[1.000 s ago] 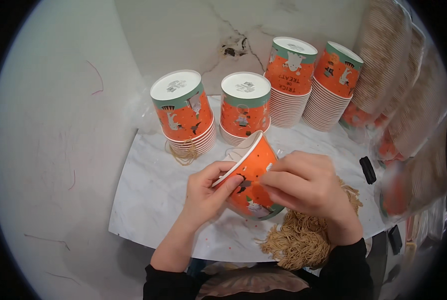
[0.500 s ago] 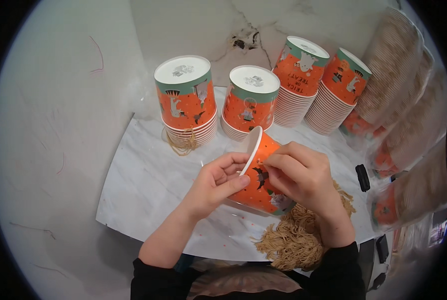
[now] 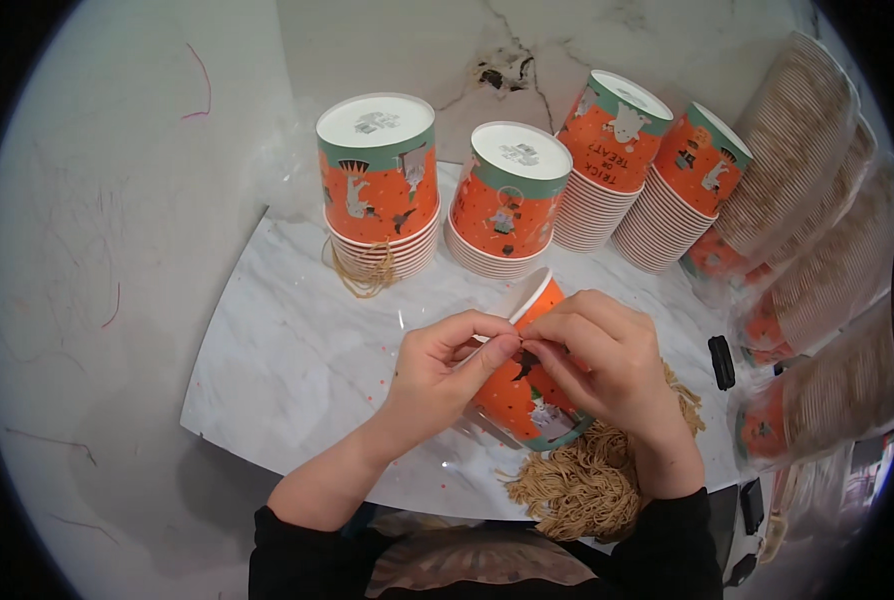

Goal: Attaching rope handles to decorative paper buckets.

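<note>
An orange paper cup (image 3: 527, 408) with a green base band, white rim and printed figures is tilted between my hands, its mouth toward the upper left. My left hand (image 3: 437, 370) closes at the rim, thumb against the outer wall and other fingers partly hidden. Beside it, my right hand (image 3: 607, 355) pinches at the wall just below the rim; whatever lies between its fingertips is too small to make out. A heap of tan cords (image 3: 577, 485) lies under my right wrist. Thin tan cord loops (image 3: 364, 284) hang at the leftmost cup stack (image 3: 382, 205).
More upside-down cup stacks (image 3: 512, 205) stand along the back of the marble-patterned table (image 3: 267, 370). Plastic-wrapped cup sleeves (image 3: 817, 370) lean at the right. A small black object (image 3: 721, 362) lies near them. A pale wall (image 3: 97, 300) borders the left.
My left hand's fingertips have moved up and right along the cup to meet those of my right hand. The cup has shifted slightly lower in view.
</note>
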Available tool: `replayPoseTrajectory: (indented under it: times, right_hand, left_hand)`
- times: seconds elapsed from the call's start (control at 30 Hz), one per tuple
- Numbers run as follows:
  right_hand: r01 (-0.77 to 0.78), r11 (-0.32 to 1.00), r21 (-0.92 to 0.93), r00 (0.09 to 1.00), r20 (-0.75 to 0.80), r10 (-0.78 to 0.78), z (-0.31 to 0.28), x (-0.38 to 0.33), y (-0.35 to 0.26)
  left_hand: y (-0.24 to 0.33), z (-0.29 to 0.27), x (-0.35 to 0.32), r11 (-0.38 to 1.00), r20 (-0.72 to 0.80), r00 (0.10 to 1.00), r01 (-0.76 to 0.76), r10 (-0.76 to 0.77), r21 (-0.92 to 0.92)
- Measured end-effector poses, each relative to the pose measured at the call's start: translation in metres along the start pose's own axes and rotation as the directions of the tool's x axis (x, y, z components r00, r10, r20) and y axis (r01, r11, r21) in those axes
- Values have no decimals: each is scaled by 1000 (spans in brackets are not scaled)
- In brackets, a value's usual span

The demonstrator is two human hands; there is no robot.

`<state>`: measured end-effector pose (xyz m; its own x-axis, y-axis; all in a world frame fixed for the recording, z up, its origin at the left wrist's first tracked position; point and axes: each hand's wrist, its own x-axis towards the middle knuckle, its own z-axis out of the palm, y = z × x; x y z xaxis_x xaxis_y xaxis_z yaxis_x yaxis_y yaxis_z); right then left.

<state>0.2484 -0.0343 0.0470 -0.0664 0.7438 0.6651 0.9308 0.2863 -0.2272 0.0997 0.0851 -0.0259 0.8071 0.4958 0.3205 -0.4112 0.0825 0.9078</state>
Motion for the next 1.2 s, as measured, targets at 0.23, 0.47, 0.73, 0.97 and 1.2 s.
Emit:
replayPoseTrajectory:
  times: [0.23, 0.47, 0.73, 0.97, 1.2]
  right_hand:
    - [-75, 996, 43, 994, 80, 71, 4, -4, 2]
    - [-122, 982, 145, 992, 60, 115, 4, -3, -4]
    - [-1, 997, 74, 999, 34, -1, 5, -3, 3]
    - [-53, 999, 5, 999, 12, 53, -8, -1, 7]
    - [-24, 995, -96, 999, 40, 28, -14, 4, 3]
  left_hand:
    - [0, 1, -2, 997, -2, 998, -58, 59, 58]
    - [-3, -2, -3, 996, 10, 999, -52, 51, 66]
    - [-2, 3, -4, 999, 7, 999, -42, 41, 30]
    - [6, 2, 0, 962, 36, 993, 120, -114, -246]
    - [10, -4, 6, 854, 130, 948, 318, -290, -412]
